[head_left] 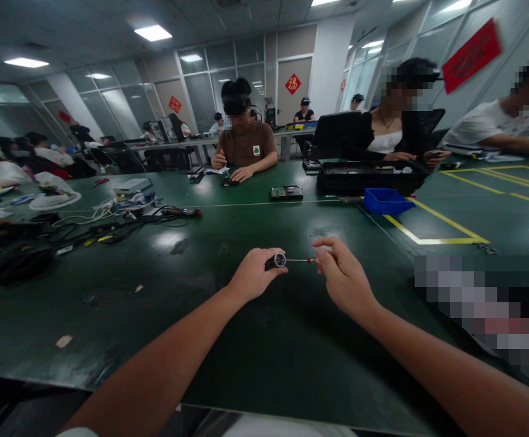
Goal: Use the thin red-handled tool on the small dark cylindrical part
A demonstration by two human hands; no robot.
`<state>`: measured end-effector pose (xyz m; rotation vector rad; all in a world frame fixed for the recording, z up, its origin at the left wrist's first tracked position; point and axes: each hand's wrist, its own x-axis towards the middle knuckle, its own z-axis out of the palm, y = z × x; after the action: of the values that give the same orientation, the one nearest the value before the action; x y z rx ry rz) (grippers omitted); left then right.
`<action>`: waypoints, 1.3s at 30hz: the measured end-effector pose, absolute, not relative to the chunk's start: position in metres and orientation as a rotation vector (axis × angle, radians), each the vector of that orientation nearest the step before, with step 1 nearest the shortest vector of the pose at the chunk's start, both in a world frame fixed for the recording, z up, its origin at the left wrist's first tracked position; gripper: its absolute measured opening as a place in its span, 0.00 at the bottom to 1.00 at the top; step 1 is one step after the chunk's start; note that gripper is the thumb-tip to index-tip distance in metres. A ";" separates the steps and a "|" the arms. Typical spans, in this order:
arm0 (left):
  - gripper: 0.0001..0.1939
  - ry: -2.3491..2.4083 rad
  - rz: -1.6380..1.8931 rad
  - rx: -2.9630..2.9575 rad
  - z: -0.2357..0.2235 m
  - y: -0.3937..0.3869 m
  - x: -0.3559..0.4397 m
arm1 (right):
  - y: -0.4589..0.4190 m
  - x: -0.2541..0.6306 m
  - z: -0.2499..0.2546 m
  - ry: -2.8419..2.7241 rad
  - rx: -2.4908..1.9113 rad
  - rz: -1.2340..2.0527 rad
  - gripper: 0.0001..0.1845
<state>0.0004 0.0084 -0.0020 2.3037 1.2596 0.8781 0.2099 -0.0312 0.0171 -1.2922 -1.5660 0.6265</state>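
Observation:
My left hand is closed around the dark handle of a small screwdriver, whose silver collar shows at my fingertips. The thin metal shaft runs right from it. My right hand pinches the far end of that shaft between thumb and fingers, where a small red part shows. Both hands hover just above the dark green table, near its middle.
A blue bin and a black tray stand at the back right beside yellow floor-tape lines. A circuit board lies ahead. Cables and tools clutter the left. Several people sit around the far side.

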 end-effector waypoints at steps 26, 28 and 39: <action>0.17 1.351 0.825 2.430 0.002 0.009 -0.001 | -0.023 0.209 0.014 -1.428 -1.169 0.780 0.14; 0.16 1.364 0.826 2.417 0.003 0.008 -0.002 | -0.026 0.208 0.014 -1.475 -1.171 0.729 0.13; 0.17 1.391 0.918 2.422 0.001 0.011 -0.004 | -0.026 0.204 0.012 -1.462 -1.161 0.729 0.13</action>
<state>-0.0041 0.0115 0.0011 2.4217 1.3910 0.9180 0.2038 -0.0264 0.0124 -1.1607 -1.4617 0.7288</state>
